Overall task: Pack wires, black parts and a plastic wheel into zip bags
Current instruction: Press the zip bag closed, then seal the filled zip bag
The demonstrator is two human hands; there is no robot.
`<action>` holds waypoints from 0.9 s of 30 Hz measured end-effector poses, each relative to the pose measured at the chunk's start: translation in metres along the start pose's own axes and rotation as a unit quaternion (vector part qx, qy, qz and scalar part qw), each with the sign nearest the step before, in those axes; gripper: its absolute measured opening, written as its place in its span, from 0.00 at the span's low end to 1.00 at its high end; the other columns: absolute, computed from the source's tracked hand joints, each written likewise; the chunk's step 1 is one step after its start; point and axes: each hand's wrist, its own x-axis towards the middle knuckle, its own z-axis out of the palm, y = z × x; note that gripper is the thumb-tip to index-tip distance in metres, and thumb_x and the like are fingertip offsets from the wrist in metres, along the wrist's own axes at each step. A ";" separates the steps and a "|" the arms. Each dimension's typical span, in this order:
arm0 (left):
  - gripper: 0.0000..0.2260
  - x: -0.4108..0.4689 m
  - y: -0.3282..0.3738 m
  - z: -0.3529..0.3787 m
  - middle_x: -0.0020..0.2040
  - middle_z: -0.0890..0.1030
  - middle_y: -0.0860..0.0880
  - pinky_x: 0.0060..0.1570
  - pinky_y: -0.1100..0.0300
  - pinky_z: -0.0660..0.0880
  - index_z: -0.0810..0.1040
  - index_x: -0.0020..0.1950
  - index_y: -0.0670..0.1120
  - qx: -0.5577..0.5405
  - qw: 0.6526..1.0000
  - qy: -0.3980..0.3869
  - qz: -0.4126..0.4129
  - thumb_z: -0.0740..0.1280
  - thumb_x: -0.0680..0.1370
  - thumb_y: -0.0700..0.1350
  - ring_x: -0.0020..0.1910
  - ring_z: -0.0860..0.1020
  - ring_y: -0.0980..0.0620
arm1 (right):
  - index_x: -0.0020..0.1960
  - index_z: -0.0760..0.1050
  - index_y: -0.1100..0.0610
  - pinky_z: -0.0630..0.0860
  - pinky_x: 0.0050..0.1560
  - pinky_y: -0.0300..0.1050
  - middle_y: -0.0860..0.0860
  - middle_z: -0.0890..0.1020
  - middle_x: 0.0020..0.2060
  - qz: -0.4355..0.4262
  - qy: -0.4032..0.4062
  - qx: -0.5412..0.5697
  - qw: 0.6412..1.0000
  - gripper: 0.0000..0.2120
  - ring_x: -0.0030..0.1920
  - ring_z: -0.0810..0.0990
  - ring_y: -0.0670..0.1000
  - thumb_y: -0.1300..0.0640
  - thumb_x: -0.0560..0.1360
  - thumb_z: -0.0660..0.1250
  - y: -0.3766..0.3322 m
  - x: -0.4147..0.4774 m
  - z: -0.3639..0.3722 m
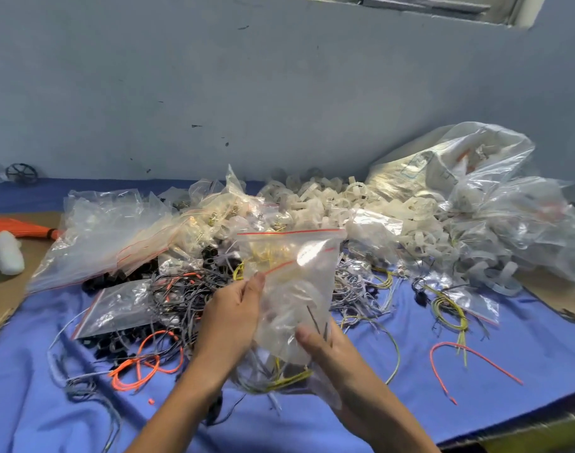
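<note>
While your two hands hold it, the bag [296, 256] stands upright just above the wires [188, 289] at the middle of the blue cloth [475, 380]. It is clear, crinkled plastic with a red zip line across its top. A second red line runs aslant lower down, so the mouth seems to gape a little. Through the film you can see pale curved shapes and a few thin dark strands near the bottom, but they are too blurred to name.

Your left hand [230, 318] pinches the bag's left edge, thumb in front, just under the slanted red line. Your right hand [331, 354] clasps the lower right part, thumb pressed on the front and fingers hidden behind.

To the left of your left hand lie black parts [112, 349], partly under a flat bag [116, 308]. Behind, near the wall, wheels [328, 204] of white plastic are heaped.
</note>
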 end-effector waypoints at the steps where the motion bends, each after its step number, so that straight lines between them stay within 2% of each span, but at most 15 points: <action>1: 0.32 -0.001 0.001 0.002 0.29 0.79 0.51 0.32 0.55 0.70 0.77 0.38 0.44 0.012 1.000 -0.013 -0.002 0.51 0.77 0.71 0.28 0.75 0.51 | 0.71 0.67 0.54 0.79 0.49 0.58 0.60 0.78 0.64 -0.001 0.004 -0.004 1.000 0.23 0.58 0.80 0.62 0.54 0.78 0.67 0.000 -0.003 -0.002; 4: 0.32 -0.006 -0.001 0.010 0.37 0.84 0.54 0.39 0.54 0.76 0.82 0.43 0.49 -0.018 0.995 -0.101 -0.018 0.49 0.75 0.72 0.34 0.82 0.53 | 0.69 0.70 0.55 0.77 0.40 0.52 0.62 0.79 0.62 0.007 0.065 0.016 0.998 0.20 0.47 0.81 0.59 0.58 0.78 0.66 0.004 -0.013 -0.020; 6: 0.28 -0.011 -0.006 0.016 0.40 0.86 0.53 0.34 0.55 0.74 0.82 0.46 0.52 -0.072 0.985 -0.152 -0.044 0.52 0.74 0.70 0.32 0.83 0.50 | 0.69 0.72 0.53 0.75 0.39 0.50 0.61 0.80 0.61 -0.007 0.138 0.047 0.989 0.21 0.46 0.80 0.59 0.57 0.76 0.66 0.004 -0.021 -0.047; 8: 0.24 -0.012 -0.014 0.014 0.41 0.86 0.52 0.31 0.58 0.71 0.82 0.49 0.53 -0.106 0.978 -0.160 -0.082 0.55 0.72 0.68 0.30 0.82 0.48 | 0.68 0.73 0.51 0.71 0.49 0.55 0.58 0.81 0.61 -0.036 0.211 0.063 0.975 0.19 0.55 0.79 0.64 0.59 0.77 0.65 -0.006 -0.028 -0.082; 10: 0.18 -0.010 -0.023 0.007 0.41 0.86 0.51 0.29 0.60 0.70 0.82 0.51 0.53 -0.114 0.975 -0.156 -0.107 0.59 0.78 0.62 0.31 0.81 0.48 | 0.63 0.76 0.50 0.70 0.55 0.58 0.56 0.81 0.61 -0.083 0.272 0.057 0.957 0.16 0.62 0.76 0.65 0.61 0.77 0.64 -0.027 -0.035 -0.123; 12: 0.13 -0.006 -0.035 -0.004 0.41 0.86 0.50 0.25 0.61 0.70 0.83 0.50 0.53 -0.111 0.975 -0.151 -0.121 0.60 0.81 0.55 0.32 0.82 0.48 | 0.66 0.74 0.54 0.76 0.52 0.55 0.55 0.80 0.59 -0.134 0.320 0.024 0.938 0.17 0.59 0.78 0.62 0.64 0.78 0.63 -0.056 -0.041 -0.166; 14: 0.12 -0.005 -0.042 -0.015 0.41 0.86 0.50 0.24 0.61 0.70 0.84 0.48 0.56 -0.104 0.976 -0.144 -0.123 0.61 0.81 0.54 0.32 0.82 0.47 | 0.70 0.71 0.53 0.81 0.44 0.51 0.53 0.81 0.58 -0.178 0.359 -0.024 0.916 0.18 0.54 0.82 0.57 0.62 0.80 0.62 -0.088 -0.043 -0.207; 16: 0.12 -0.006 -0.047 -0.022 0.42 0.86 0.49 0.23 0.62 0.70 0.84 0.47 0.56 -0.107 0.977 -0.138 -0.124 0.61 0.79 0.55 0.32 0.82 0.46 | 0.65 0.72 0.49 0.81 0.47 0.57 0.52 0.80 0.61 -0.209 0.429 -0.042 0.878 0.14 0.55 0.82 0.57 0.59 0.81 0.64 -0.118 -0.043 -0.252; 17: 0.12 -0.006 -0.049 -0.025 0.42 0.86 0.49 0.23 0.62 0.70 0.84 0.47 0.56 -0.112 0.977 -0.135 -0.125 0.61 0.79 0.55 0.32 0.82 0.46 | 0.63 0.71 0.51 0.80 0.51 0.62 0.54 0.79 0.63 -0.203 0.493 -0.048 0.845 0.13 0.58 0.81 0.59 0.57 0.80 0.66 -0.130 -0.043 -0.274; 19: 0.12 -0.007 -0.054 -0.028 0.42 0.86 0.48 0.23 0.62 0.71 0.84 0.45 0.59 -0.119 0.976 -0.130 -0.125 0.61 0.80 0.54 0.32 0.82 0.45 | 0.66 0.66 0.55 0.78 0.54 0.65 0.57 0.75 0.65 -0.128 0.624 -0.084 0.766 0.20 0.61 0.78 0.62 0.53 0.78 0.68 -0.137 -0.048 -0.316; 20: 0.12 -0.006 -0.056 -0.028 0.42 0.86 0.48 0.24 0.62 0.72 0.84 0.44 0.60 -0.122 0.976 -0.128 -0.125 0.61 0.80 0.53 0.32 0.82 0.45 | 0.69 0.64 0.55 0.78 0.56 0.63 0.56 0.73 0.66 -0.075 0.652 -0.114 0.746 0.23 0.61 0.77 0.60 0.52 0.78 0.67 -0.133 -0.051 -0.330; 22: 0.12 -0.006 -0.060 -0.029 0.41 0.86 0.48 0.24 0.63 0.72 0.84 0.44 0.60 -0.128 0.976 -0.124 -0.122 0.62 0.81 0.51 0.31 0.82 0.47 | 0.70 0.64 0.54 0.76 0.58 0.60 0.52 0.71 0.64 0.012 0.618 -0.195 0.762 0.21 0.60 0.73 0.55 0.51 0.79 0.64 -0.119 -0.054 -0.348; 24: 0.12 -0.004 -0.067 -0.029 0.41 0.86 0.47 0.22 0.63 0.71 0.84 0.45 0.58 -0.132 0.978 -0.117 -0.116 0.63 0.82 0.47 0.29 0.81 0.49 | 0.72 0.64 0.54 0.73 0.59 0.58 0.49 0.70 0.61 0.054 0.566 -0.263 0.779 0.22 0.60 0.72 0.55 0.53 0.80 0.64 -0.106 -0.053 -0.354; 26: 0.11 0.000 -0.072 -0.030 0.41 0.86 0.47 0.22 0.63 0.70 0.85 0.46 0.54 -0.133 0.978 -0.107 -0.116 0.63 0.82 0.44 0.29 0.80 0.51 | 0.71 0.66 0.56 0.74 0.56 0.56 0.52 0.73 0.60 0.063 0.553 -0.344 0.756 0.23 0.61 0.74 0.60 0.56 0.78 0.67 -0.096 -0.053 -0.353; 27: 0.11 0.002 -0.074 -0.031 0.41 0.86 0.46 0.22 0.64 0.70 0.85 0.47 0.51 -0.137 0.979 -0.099 -0.117 0.64 0.82 0.43 0.29 0.80 0.52 | 0.69 0.68 0.57 0.74 0.56 0.57 0.56 0.75 0.60 0.061 0.568 -0.391 0.721 0.22 0.60 0.74 0.63 0.57 0.76 0.68 -0.092 -0.051 -0.352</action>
